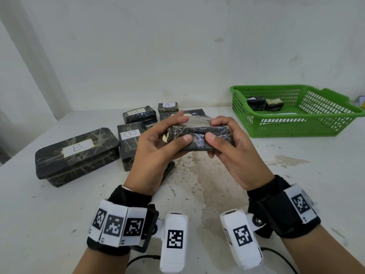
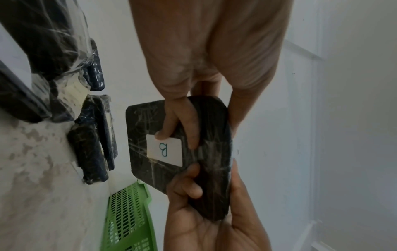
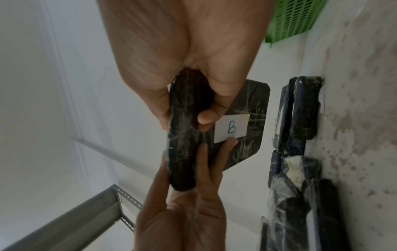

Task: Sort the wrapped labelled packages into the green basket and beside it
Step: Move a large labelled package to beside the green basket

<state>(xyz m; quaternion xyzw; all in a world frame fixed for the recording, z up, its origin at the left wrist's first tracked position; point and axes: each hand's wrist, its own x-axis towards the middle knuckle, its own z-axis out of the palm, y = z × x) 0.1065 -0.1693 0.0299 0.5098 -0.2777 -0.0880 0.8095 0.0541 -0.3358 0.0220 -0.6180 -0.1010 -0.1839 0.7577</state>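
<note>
Both hands hold one black plastic-wrapped package (image 1: pixel 199 138) above the middle of the table. My left hand (image 1: pixel 169 133) grips its left end and my right hand (image 1: pixel 216 129) its right end, thumbs on the near side. Its white label (image 3: pixel 232 128) reads B and faces away from me, as the left wrist view's label (image 2: pixel 164 149) also shows. The green basket (image 1: pixel 296 133) stands at the back right with two small wrapped packages (image 1: pixel 255 102) inside. On the table lie a large B package (image 1: pixel 77 155), a smaller B package (image 1: pixel 128 143) and two A packages (image 1: pixel 138 115), (image 1: pixel 167 107).
The white stained table (image 1: pixel 197 184) runs up to a white wall behind. More wrapped packages lie partly hidden behind my hands. A grey metal shelf frame (image 3: pixel 86 220) shows below the table in the right wrist view. A small object (image 1: pixel 361 100) sits past the basket's right end.
</note>
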